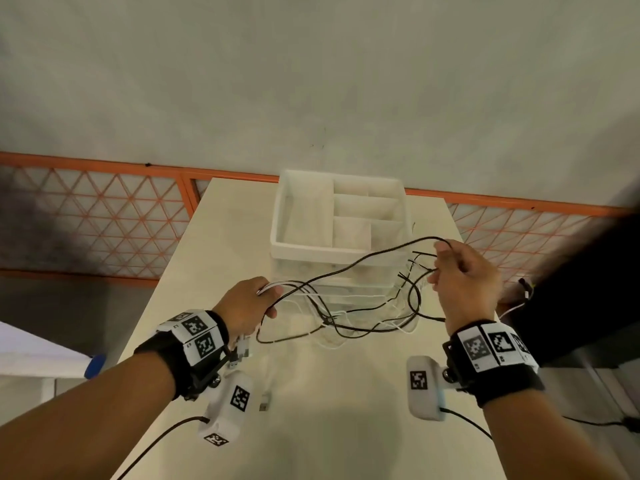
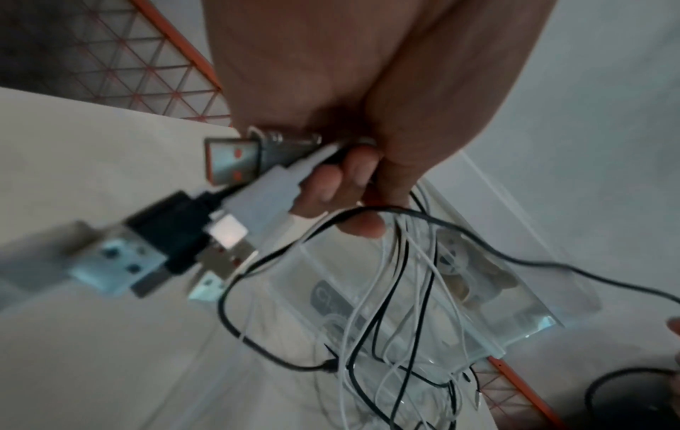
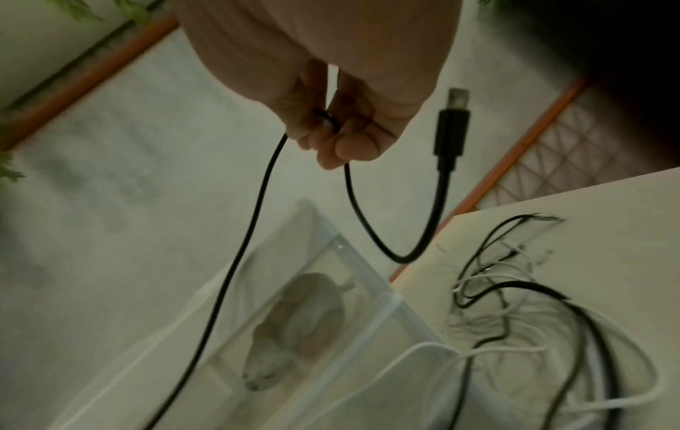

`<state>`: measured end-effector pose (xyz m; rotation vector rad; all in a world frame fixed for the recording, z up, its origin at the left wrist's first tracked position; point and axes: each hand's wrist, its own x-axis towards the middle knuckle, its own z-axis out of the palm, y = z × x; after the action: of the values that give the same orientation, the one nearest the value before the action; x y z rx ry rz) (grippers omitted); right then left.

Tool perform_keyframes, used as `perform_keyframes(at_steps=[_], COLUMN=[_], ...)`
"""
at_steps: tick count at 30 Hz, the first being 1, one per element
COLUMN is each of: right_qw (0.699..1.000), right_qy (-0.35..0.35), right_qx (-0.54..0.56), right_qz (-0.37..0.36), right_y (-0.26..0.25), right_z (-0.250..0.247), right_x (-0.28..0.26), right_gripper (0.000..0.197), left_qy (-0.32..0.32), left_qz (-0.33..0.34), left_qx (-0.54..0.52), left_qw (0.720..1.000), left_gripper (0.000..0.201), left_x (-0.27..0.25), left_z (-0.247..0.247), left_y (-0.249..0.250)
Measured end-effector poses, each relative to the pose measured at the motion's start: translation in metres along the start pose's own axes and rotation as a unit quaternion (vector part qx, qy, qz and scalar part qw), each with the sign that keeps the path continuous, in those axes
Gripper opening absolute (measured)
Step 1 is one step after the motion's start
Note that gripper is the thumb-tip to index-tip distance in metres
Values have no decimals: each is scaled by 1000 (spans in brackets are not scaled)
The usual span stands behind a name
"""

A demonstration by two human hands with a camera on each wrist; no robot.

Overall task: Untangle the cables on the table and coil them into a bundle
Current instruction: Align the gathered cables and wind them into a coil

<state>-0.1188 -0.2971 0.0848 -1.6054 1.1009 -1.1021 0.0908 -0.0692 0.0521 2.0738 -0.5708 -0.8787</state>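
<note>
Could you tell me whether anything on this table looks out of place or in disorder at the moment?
Only the expected mess: thin black and white cables lie crossed in a knot on the beige table before the white compartment organiser. The left hand grips a cluster of USB plugs; the right hand pinches one black cable.

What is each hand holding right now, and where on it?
Left hand grips the black and white cables just behind their USB plugs. Right hand pinches one thin black cable near its plug end.
</note>
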Motion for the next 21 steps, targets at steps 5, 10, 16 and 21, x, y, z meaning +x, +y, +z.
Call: perform_keyframes(at_steps=[5,10,16,21], right_qw=[993,948,973,1000], right_qy=[-113,-304,-189,-8], right_qx=[-27,-17,56,1], right_qz=[-24,-95,-118,-20], right_y=[12,-18,-45,-15], right_z=[-7,14,28,11], right_x=[-13,-44,-39,0], right_gripper=[11,10,14,32], left_qy=[43,25,-68,-55], left_qz=[-19,36,38,0], left_qx=[167,-20,-76,15], left_qw=[985,999,994,998], left_gripper=[37,24,21,28], left_x=[-3,-8,-16,-15], left_z=[-6,4,27,20], left_y=[8,50,64,28])
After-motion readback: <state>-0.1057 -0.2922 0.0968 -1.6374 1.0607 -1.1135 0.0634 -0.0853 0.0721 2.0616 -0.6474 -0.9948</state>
